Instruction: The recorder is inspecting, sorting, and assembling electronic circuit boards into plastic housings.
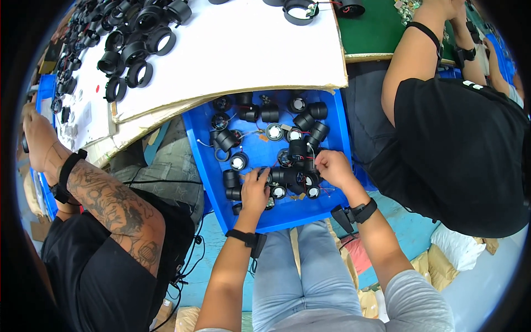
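Note:
A blue plastic bin [257,148] in front of me holds many loose black cylindrical housings [270,113], some with round white-centred parts and thin wires. My left hand [255,192] reaches into its near left part, fingers curled over a black round housing [267,178] that they mostly hide. At the right side of the bin my right hand [334,167] is raised over the parts, thumb and fingertips pinched together. A thin pale wire [311,150] runs up to those fingertips from the housings below. Both wrists wear black straps with small boxes.
A white tabletop [232,50] overhangs the bin's far edge, with black rings and housings heaped at its left. A tattooed arm [113,207] of one person is at left; another person in a black shirt [453,155] sits right, by a green work surface [368,36]. Cables [185,265] hang at lower left.

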`<action>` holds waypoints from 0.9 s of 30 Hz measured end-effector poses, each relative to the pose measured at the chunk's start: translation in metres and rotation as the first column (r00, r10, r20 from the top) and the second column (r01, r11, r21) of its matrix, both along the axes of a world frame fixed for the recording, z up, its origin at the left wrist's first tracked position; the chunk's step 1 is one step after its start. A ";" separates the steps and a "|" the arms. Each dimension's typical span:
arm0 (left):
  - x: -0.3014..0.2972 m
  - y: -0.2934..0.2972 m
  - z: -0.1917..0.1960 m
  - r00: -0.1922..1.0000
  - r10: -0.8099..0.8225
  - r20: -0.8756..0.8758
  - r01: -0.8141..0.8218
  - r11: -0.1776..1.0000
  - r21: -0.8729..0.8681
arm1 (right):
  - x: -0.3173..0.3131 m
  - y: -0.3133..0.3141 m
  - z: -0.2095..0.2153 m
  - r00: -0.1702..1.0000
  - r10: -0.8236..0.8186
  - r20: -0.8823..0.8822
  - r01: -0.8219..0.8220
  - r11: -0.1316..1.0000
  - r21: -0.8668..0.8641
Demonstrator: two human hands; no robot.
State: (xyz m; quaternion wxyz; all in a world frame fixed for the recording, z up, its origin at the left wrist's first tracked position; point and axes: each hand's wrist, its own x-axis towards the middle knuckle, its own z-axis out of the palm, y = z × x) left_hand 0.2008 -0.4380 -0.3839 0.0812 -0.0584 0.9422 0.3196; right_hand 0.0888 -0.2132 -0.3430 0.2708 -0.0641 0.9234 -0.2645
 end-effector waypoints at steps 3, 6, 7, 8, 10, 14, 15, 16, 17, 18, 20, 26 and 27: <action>-0.004 -0.007 -0.009 0.993 -0.096 0.062 0.102 0.990 -0.093 | 0.002 0.002 -0.005 0.823 -0.041 0.567 0.386 0.773 -0.504; -0.012 -0.019 -0.013 0.997 0.076 0.005 -0.076 0.994 0.080 | 0.002 -0.001 0.006 0.733 -0.053 0.678 0.583 0.564 -0.585; -0.014 -0.023 -0.011 0.980 0.201 0.006 -0.198 0.960 0.197 | 0.004 0.001 -0.002 0.733 -0.057 0.678 0.585 0.563 -0.584; -0.014 -0.025 -0.014 0.905 0.362 0.224 -0.425 0.738 0.524 | 0.006 0.003 -0.009 0.808 -0.082 0.584 0.520 0.566 -0.640; -0.020 -0.036 -0.011 0.721 0.343 0.602 -0.690 0.288 0.664 | 0.004 -0.002 -0.006 0.819 -0.211 0.533 0.534 0.618 -0.577; -0.036 -0.039 -0.012 0.677 0.040 0.734 -0.708 -0.236 0.666 | 0.001 -0.013 -0.010 0.978 -0.200 0.063 0.186 0.685 -0.705; -0.035 -0.041 -0.015 0.702 -0.010 0.712 -0.676 -0.321 0.663 | 0.000 -0.018 -0.009 0.978 -0.200 0.067 0.188 0.685 -0.704; -0.035 -0.043 -0.019 0.728 -0.059 0.683 -0.643 -0.405 0.650 | 0.000 -0.023 -0.007 0.975 -0.220 0.020 0.165 0.669 -0.725; -0.036 -0.043 -0.024 0.726 -0.061 0.685 -0.645 -0.406 0.648 | -0.001 -0.025 -0.005 0.970 -0.241 -0.028 0.141 0.654 -0.743; -0.033 -0.046 -0.034 0.698 -0.082 0.711 -0.690 -0.342 0.638 | 0.001 -0.025 -0.007 0.971 -0.227 0.074 0.205 0.630 -0.749; -0.017 -0.076 -0.065 0.549 -0.069 0.833 -0.835 -0.005 0.550 | 0.004 -0.040 0.006 0.918 -0.268 0.293 0.396 0.569 -0.721; -0.025 -0.029 -0.035 0.717 0.352 0.601 -0.687 0.212 0.695 | 0.001 -0.027 0.014 0.838 -0.390 0.382 0.529 0.405 -0.746; -0.020 -0.030 -0.034 0.769 0.386 0.509 -0.614 0.227 0.756 | 0.002 -0.025 0.009 0.838 -0.391 0.381 0.528 0.402 -0.748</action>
